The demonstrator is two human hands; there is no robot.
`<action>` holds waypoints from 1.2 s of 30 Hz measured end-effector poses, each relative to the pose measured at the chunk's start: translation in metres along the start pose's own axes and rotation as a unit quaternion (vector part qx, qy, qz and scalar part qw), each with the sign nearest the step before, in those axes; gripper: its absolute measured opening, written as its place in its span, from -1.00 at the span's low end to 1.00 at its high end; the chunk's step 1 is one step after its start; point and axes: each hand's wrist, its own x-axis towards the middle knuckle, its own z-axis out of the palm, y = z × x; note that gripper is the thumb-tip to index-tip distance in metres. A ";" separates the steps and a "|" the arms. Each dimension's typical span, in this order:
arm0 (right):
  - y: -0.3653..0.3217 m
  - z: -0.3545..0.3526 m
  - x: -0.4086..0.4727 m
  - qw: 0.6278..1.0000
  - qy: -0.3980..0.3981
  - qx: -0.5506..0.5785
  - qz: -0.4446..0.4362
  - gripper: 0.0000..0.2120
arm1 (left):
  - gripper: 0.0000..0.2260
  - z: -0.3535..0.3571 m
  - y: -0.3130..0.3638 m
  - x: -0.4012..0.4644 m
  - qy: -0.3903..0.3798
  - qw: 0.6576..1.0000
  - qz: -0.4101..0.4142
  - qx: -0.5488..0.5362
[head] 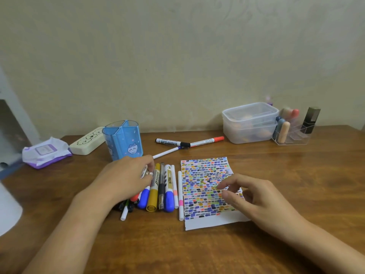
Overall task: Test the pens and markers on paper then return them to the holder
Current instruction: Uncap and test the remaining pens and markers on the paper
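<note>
A row of pens and markers lies side by side on the wooden desk, among them a gold marker and a blue-capped marker. My left hand lies over the left end of the row, its fingertips on a marker there. The paper, covered with small coloured marks, lies to the right. My right hand hovers over the paper's right side with loosely curled fingers, holding nothing. The blue divided holder stands behind the row, with no pens showing in it. Three more markers lie behind the paper.
A cream case and a purple wipes pack lie at the back left. Stacked clear plastic boxes and an acrylic organiser with small items stand at the back right. A white object sits at the left edge.
</note>
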 end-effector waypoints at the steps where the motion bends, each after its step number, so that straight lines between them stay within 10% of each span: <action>1: 0.000 0.000 0.000 1.000 -0.003 -0.006 0.001 -0.91 | -0.97 0.001 0.000 0.000 -0.007 1.000 0.004 0.001; 23: 0.002 -0.002 0.001 1.000 -0.010 -0.015 0.005 -0.92 | -0.73 0.008 -0.012 0.010 0.029 0.998 0.015 -0.046; 36: -0.003 -0.003 0.017 1.000 0.015 0.009 0.010 -0.89 | -0.66 0.028 0.037 0.002 0.014 0.981 0.175 -0.083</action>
